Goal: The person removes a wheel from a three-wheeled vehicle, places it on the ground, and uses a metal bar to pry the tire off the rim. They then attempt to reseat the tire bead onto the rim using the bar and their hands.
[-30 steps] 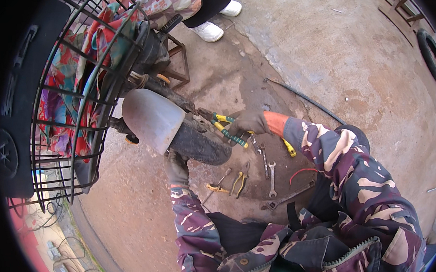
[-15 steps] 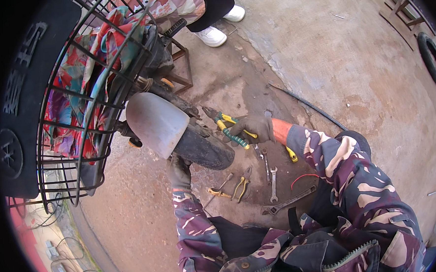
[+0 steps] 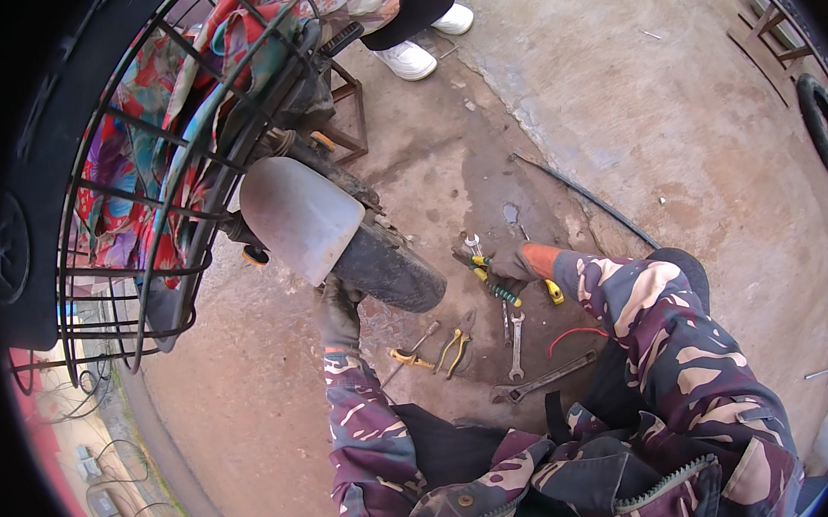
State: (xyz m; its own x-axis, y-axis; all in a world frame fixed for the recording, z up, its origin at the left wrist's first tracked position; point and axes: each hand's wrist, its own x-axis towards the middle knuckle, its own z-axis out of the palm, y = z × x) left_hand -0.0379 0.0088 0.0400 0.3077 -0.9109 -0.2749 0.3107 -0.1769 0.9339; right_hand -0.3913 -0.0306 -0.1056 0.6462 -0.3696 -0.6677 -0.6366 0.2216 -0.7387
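Note:
My left hand, in a dark grey glove, is closed against the near side of the black front tyre, just below the silver mudguard; its fingertips are partly hidden there. To the right of the wheel, my gloved right hand grips pliers with green and yellow handles, low over the tools on the floor. Close by lie a spanner, an adjustable wrench, yellow-handled pliers, a yellow-handled screwdriver and a yellow tool handle.
Above the wheel, a black wire basket holds colourful floral cloth. A person in white shoes is beyond it. A dark hose lies across the concrete. A loose tyre rests at the far right.
My right hand has moved away from the tyre, lowering the green and yellow pliers toward the floor tools. My left hand stays at the wheel.

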